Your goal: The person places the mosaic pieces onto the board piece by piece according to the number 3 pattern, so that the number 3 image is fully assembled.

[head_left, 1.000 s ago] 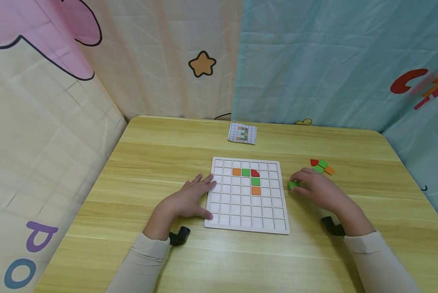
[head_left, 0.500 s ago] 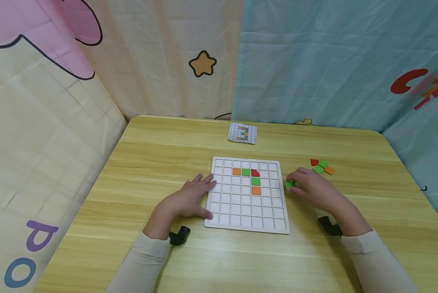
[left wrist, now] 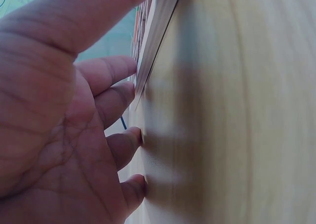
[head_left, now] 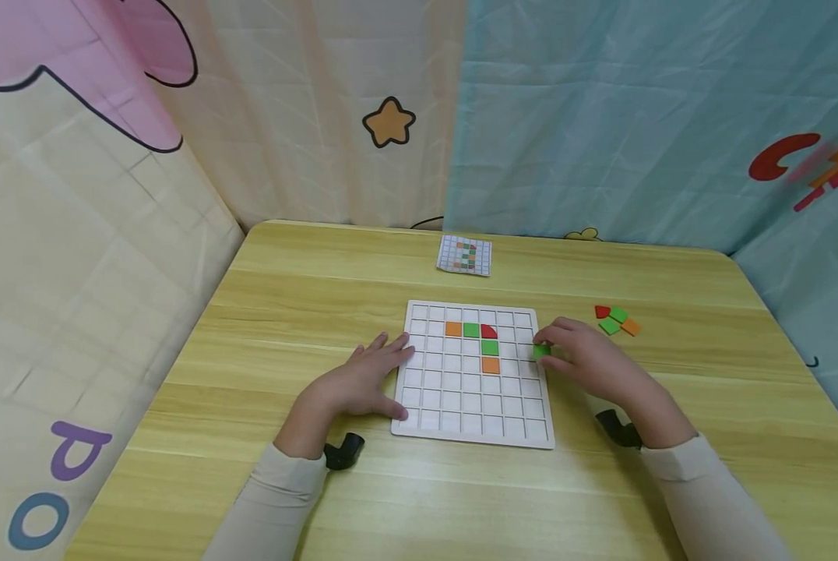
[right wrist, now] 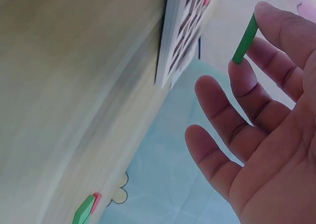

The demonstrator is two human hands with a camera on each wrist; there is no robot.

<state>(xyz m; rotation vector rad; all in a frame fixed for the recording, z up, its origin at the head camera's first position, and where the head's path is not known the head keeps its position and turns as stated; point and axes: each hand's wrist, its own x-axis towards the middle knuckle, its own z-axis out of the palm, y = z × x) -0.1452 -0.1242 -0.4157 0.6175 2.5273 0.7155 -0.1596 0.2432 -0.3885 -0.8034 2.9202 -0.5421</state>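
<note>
Plainly, hands (head_left: 359, 383) (head_left: 590, 362) flank the board (head_left: 471, 401), tile (head_left: 541, 352) near edge.

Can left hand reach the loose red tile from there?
Probably not without moving: the left hand rests on the left edge of the board, which lies between it and the loose red tile.

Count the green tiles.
5: a held tile in the right hand; a farther tile and a nearer tile on the board; rightward on the table, a back tile and a front tile.
</note>
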